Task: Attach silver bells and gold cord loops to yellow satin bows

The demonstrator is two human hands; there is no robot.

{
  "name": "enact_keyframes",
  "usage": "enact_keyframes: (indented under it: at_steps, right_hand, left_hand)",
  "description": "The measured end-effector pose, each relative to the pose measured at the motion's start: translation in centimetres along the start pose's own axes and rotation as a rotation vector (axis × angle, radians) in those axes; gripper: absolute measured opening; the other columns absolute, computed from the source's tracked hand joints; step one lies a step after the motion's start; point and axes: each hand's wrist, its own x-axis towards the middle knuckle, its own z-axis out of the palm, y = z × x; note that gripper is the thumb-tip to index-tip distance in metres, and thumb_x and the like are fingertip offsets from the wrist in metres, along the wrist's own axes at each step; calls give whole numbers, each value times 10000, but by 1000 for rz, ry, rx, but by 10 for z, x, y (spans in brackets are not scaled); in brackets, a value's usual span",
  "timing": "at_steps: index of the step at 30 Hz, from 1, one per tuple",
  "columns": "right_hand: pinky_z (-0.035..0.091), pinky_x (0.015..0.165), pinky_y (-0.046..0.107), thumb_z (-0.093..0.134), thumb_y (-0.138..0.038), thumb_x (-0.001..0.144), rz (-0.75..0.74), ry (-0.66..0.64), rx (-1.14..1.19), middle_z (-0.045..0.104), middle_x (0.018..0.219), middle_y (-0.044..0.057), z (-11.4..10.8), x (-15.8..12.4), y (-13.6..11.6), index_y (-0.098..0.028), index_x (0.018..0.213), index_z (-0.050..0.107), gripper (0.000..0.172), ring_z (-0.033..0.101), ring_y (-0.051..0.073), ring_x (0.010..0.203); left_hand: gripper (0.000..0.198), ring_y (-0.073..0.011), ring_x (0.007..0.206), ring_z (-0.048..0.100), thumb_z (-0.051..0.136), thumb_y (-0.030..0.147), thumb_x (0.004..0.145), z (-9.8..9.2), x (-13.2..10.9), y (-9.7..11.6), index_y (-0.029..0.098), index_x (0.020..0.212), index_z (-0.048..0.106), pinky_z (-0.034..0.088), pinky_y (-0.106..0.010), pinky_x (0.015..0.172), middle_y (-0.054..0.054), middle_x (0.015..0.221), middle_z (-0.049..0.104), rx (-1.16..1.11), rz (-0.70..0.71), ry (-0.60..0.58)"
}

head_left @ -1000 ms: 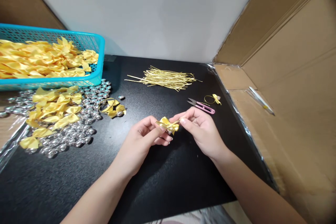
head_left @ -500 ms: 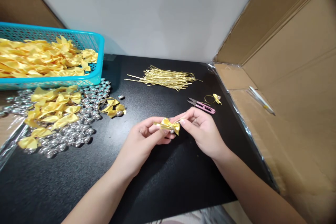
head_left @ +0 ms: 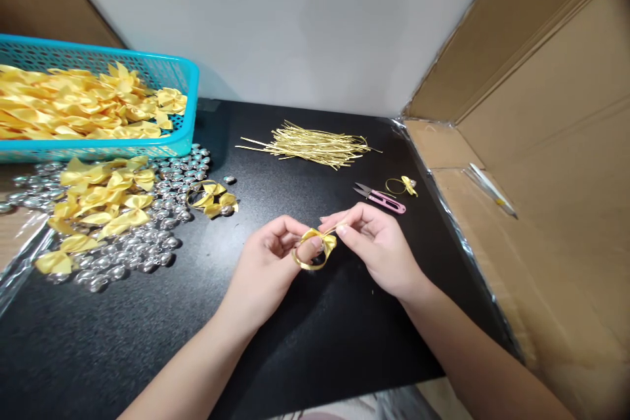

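Note:
My left hand pinches a yellow satin bow between thumb and fingers. A gold ring curves below the bow around the thumb; a silver bell or bead at the bow's middle is mostly covered. Thumb and forefinger of my right hand are closed on gold twist ties that run out from the bow. Beyond the right hand lie pink-handled thread snips with the blades pointing left. A finished-looking bow on a gold loop rests just past them.
A turquoise basket full of yellow bows stands at the back left. Loose bows lie among silver beads. Gold twist ties form a pile at the back. A white pen-like tool lies on cardboard at right.
My left hand has turned the bow, so its gold ring now shows below the thumb. The right hand stays closed on the tie ends. The view has shifted slightly.

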Motion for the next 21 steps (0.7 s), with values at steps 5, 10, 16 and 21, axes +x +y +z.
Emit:
enact_keyframes:
  at_steps: [5, 10, 16, 21]
  right_hand:
    - [556, 810, 321, 693, -302, 805, -39, -18, -20, 718, 880, 45, -1, -1, 0, -184, 764, 609, 151, 681, 157, 841]
    - [527, 862, 317, 691, -172, 761, -153, -23, -144, 709, 903, 36, -2, -2, -2, -190, 806, 637, 73, 671, 157, 897]
    - [543, 774, 283, 656, -239, 826, -114, -33, -62, 715, 861, 24, -3, 0, 1, -200, 845, 692, 57, 674, 146, 822]
    - [549, 686, 244, 702, -273, 811, -57, 14, 72, 720, 785, 1, 1, -1, 8, -204, 815, 703, 69, 672, 121, 721]
  left_hand:
    - [271, -74, 553, 581, 864, 297, 633, -1, -1, -3, 162, 679, 633, 428, -143, 533, 31, 604, 674, -25, 62, -1]
    - [266, -56, 534, 562, 860, 291, 640, 0, -1, -1, 151, 664, 635, 418, -123, 521, 33, 586, 669, -53, 97, 4]
    - [238, -56, 536, 578, 837, 270, 675, -1, 0, -3, 152, 670, 630, 427, -120, 522, 30, 596, 678, -73, 81, -9]
    - [218, -56, 550, 593, 818, 241, 703, -2, 1, -5, 156, 672, 619, 440, -117, 539, 32, 597, 682, -98, 69, -14]
